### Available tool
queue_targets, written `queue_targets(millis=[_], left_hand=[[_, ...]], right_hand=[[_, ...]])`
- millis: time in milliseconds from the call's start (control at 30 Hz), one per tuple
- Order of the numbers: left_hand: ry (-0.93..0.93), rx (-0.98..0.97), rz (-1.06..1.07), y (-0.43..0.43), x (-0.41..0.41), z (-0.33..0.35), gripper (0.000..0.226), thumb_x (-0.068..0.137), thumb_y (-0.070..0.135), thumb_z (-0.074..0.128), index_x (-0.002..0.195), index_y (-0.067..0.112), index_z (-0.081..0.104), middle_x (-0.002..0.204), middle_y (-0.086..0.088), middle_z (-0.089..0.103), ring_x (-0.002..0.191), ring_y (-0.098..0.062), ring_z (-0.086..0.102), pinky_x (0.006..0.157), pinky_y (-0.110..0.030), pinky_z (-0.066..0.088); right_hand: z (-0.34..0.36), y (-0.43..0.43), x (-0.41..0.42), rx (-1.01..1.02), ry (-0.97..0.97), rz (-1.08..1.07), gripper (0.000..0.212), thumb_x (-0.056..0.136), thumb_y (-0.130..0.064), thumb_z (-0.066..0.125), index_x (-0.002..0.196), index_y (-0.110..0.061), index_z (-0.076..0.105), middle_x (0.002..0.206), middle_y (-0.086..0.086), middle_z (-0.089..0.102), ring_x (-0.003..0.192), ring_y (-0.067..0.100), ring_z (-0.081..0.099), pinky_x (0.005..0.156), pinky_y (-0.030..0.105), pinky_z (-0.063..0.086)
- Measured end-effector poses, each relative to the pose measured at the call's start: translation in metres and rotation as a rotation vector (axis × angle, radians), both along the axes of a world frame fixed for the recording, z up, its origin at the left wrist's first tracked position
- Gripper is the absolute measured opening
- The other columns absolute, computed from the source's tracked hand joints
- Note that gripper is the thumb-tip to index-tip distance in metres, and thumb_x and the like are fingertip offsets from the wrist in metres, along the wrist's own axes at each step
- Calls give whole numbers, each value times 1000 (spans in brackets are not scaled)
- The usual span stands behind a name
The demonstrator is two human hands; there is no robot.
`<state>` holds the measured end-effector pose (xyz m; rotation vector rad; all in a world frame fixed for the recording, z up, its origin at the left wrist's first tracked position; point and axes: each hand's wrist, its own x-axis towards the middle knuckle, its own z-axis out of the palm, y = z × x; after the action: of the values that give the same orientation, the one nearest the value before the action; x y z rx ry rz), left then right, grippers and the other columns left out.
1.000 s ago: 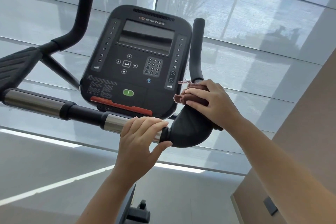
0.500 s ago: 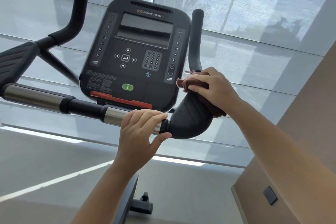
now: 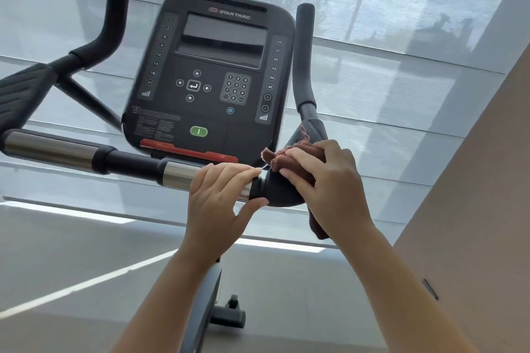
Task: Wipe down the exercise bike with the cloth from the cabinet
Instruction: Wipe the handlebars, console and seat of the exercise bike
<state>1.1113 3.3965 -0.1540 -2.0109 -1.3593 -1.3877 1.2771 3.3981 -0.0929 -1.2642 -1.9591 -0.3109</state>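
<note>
The brown cloth lies bunched on the black handlebar bend of the exercise bike, in the grip of the right hand; the left hand has its grip wrapped round the chrome bar beside it; the console and far handlebar are probably left to wipe.

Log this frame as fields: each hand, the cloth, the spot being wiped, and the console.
left hand: grips the chrome bar, next to the black bend
right hand: holds the cloth against the bend
cloth: brown, bunched under the fingers, one end hanging below the hand
bend: handlebar elbow, lower right of the console
console: screen dark, neither hand on it
grip: upright, above the cloth, uncovered
</note>
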Motion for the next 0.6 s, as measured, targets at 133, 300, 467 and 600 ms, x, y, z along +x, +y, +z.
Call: queue_targets(millis=[133,300,467,600], left_hand=[[-16,-34,-8,-4,2,3,43,82,41,52,97,4,69,99,-7,70,97,-29,63,93,-37,34],[-42,-90,-55,-9,1,6,41,80,38,56,98,3,69,101,-8,70,100,-28,62,95,-40,35],[-1,-195,-53,-14,0,16,43,74,39,64,99,4,69,98,-6,70,96,-29,63,92,-38,38],[113,-256,-65,-12,8,40,54,77,51,52,106,9,68,106,-3,68,102,-25,61,94,-49,40]], right_hand=[[-10,-13,-6,46,37,-23,32,83,-36,61,108,-18,67,100,15,60,85,34,53,68,45,52],[-9,-17,1,-12,140,60,36,81,-39,56,110,-21,67,102,9,59,91,28,53,78,35,49],[-3,-4,24,-55,222,145,33,81,-33,63,112,-22,65,104,5,58,96,24,54,86,24,41],[7,25,47,-78,277,150,32,81,-27,66,113,-26,64,105,2,57,99,22,53,89,22,39]])
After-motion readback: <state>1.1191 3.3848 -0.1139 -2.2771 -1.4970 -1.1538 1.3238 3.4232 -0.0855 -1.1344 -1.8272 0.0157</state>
